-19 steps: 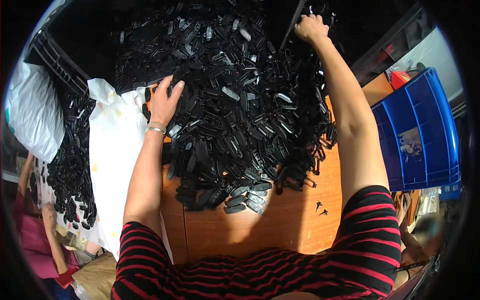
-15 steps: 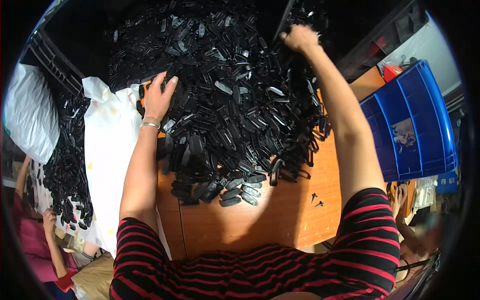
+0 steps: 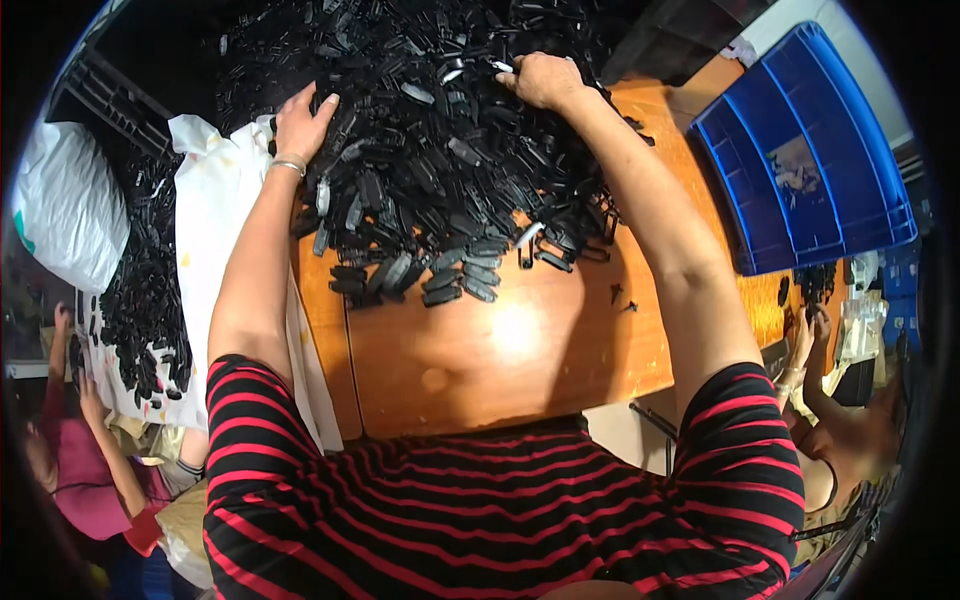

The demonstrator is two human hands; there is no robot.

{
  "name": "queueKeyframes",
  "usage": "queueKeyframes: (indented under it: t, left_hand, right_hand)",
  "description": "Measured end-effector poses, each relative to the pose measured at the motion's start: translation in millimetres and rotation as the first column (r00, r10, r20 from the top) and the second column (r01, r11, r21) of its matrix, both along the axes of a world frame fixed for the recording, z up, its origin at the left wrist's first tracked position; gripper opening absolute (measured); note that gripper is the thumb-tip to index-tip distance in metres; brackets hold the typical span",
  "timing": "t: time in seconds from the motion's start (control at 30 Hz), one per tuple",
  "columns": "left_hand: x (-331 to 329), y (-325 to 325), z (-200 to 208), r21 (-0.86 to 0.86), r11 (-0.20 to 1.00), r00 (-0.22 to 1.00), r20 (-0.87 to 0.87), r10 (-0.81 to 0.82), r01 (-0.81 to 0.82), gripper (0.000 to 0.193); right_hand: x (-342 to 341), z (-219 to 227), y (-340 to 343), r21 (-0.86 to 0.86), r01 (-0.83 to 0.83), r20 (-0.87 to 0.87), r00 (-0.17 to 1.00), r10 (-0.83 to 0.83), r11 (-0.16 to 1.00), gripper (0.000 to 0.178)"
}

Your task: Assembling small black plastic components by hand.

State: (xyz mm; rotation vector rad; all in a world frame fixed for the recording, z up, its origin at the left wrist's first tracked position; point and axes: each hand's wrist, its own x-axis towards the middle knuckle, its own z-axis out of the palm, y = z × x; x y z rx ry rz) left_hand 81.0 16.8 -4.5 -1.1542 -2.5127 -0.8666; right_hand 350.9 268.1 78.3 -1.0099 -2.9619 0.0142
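Observation:
A wide heap of small black plastic clip-like parts (image 3: 440, 150) covers the far part of the wooden table. My left hand (image 3: 303, 125) lies along the heap's left edge, thumb and fingers apart, beside a white cloth. At the heap's upper right, my right hand (image 3: 545, 80) rests on the parts with its fingers pointing left and slightly bent. Some of those fingertips are hidden among the parts, close to a shiny piece (image 3: 502, 66). Several flat oblong pieces (image 3: 465, 275) lie at the heap's near edge.
Two small dark pieces (image 3: 622, 298) lie apart on the wooden table (image 3: 450, 370). A blue plastic bin (image 3: 800, 150) stands right, a dark crate (image 3: 685, 35) behind it. Left are the white cloth (image 3: 225, 220), a white bag (image 3: 75, 200) and more black parts. People work at both sides.
My right hand has come left and nearer, from beside the dark crate's edge onto the heap. My left hand stays at the heap's left edge. The view has shifted.

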Motion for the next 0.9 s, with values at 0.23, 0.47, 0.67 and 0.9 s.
queueKeyframes:
  t: [0.23,0.47,0.67,0.9]
  left_hand:
    - [28,-27,16,0.047,0.993,0.993,0.037,-0.111,0.109,0.049]
    - [111,-63,28,0.145,0.987,0.993,-0.109,-0.055,0.07,0.039]
    - [258,-103,52,0.27,0.871,0.911,-0.093,-0.401,0.411,0.022]
    - [316,-118,23,0.183,0.876,0.892,-0.175,-0.417,0.446,0.025]
  right_hand:
    - [47,-9,-35,0.093,-0.181,-0.226,0.954,0.198,0.979,0.043]
    - [79,-33,-78,0.142,-0.226,-0.349,0.9,0.263,0.964,0.043]
    - [128,-28,-112,0.116,-0.413,-0.553,0.729,0.404,0.903,0.031]
    - [165,-30,-138,0.086,-0.488,-0.599,0.671,0.437,0.869,0.025]
